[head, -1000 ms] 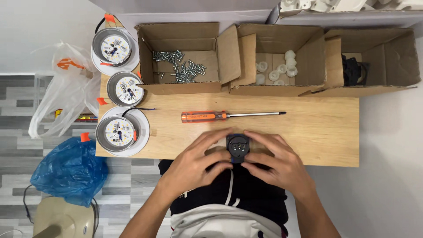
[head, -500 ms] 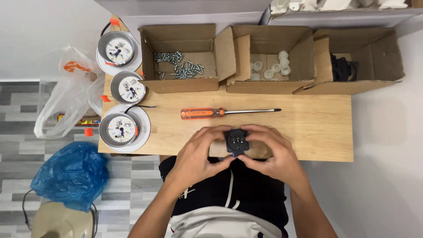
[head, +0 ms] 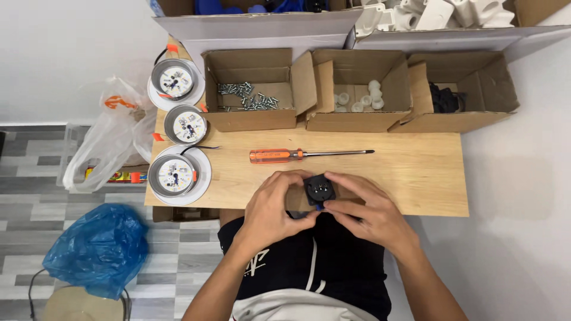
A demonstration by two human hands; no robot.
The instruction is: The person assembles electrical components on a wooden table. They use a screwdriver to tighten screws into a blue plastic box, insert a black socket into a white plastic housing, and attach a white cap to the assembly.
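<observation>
Wooden table point(head: 416, 172) spanning the middle, three open cardboard boxes point(head: 357, 89) along its far edge. Three round lamp fittings point(head: 177, 172) stacked down the left side. Orange-handled screwdriver point(head: 303, 155) lying mid-table. At the near edge, left hand point(head: 270, 208) and right hand point(head: 369, 211) both clamped around a small black part point(head: 319, 190), fingers closed on its sides.

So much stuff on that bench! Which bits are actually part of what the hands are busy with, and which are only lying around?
In hand:
- small black square part, held at the table's near edge by left hand and right hand

Lying about, untouched:
- orange-handled screwdriver
- box of screws
- box of white caps
- box of black parts
- three round lamp units
- blue bag on the floor
</observation>
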